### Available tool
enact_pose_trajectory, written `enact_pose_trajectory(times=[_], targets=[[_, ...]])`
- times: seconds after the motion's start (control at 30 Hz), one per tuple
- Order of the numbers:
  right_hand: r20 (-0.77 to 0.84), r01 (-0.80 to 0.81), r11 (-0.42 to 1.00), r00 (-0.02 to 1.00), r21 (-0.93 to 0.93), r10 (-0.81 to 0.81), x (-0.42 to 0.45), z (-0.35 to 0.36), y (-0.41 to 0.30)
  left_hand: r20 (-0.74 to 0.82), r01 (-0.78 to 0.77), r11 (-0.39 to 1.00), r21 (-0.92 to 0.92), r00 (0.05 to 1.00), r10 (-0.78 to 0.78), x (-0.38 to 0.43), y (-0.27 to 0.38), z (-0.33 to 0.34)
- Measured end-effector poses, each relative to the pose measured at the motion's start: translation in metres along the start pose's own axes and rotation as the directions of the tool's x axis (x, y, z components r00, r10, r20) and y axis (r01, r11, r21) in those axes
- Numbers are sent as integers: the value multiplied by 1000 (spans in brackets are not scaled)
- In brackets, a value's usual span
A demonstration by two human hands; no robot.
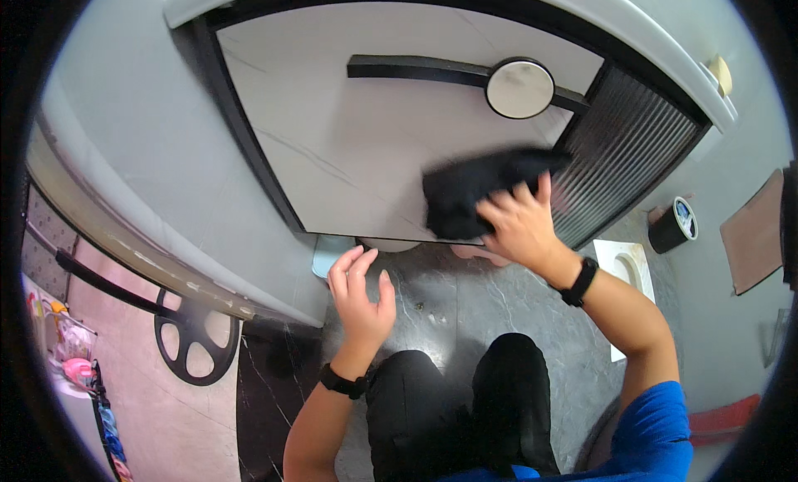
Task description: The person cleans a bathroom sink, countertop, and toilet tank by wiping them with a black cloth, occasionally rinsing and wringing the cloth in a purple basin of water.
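My right hand [523,223] holds a black cloth [474,192] against the lower right part of a white marble-patterned cabinet door [324,127]; cloth and fingers are blurred. My left hand [365,292] is raised with its fingers apart and nothing in it, just below the door's lower edge. Across the door's upper part runs a black bar handle [418,69] with a round, mirror-like disc [520,88] on it. A ribbed glass panel [629,145] in a black frame adjoins the door on the right.
A white countertop edge [648,27] juts out above the cabinet. On the right are a black bin [672,225], a white squat toilet [626,264] in the grey tiled floor [430,307] and a wall. A door frame [187,289] and a black round slotted piece [197,338] lie left.
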State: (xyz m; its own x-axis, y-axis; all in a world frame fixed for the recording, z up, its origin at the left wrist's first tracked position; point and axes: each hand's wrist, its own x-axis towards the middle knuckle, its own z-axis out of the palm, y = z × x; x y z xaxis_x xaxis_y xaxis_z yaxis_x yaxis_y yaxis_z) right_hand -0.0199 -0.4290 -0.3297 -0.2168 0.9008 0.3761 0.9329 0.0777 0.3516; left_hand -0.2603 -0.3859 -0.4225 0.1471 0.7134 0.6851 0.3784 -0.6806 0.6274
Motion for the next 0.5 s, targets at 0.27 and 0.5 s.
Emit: enact_pose_trajectory(times=[0.27,0.5], targets=[[-299,145,986,940,-82,-164,45,40,-63,-108,-36,994,-103,994,24,14,32,16],[-321,-1,987,946,159,52,47,16,-73,-81,41,991,-126,995,-52,0,11,-9]])
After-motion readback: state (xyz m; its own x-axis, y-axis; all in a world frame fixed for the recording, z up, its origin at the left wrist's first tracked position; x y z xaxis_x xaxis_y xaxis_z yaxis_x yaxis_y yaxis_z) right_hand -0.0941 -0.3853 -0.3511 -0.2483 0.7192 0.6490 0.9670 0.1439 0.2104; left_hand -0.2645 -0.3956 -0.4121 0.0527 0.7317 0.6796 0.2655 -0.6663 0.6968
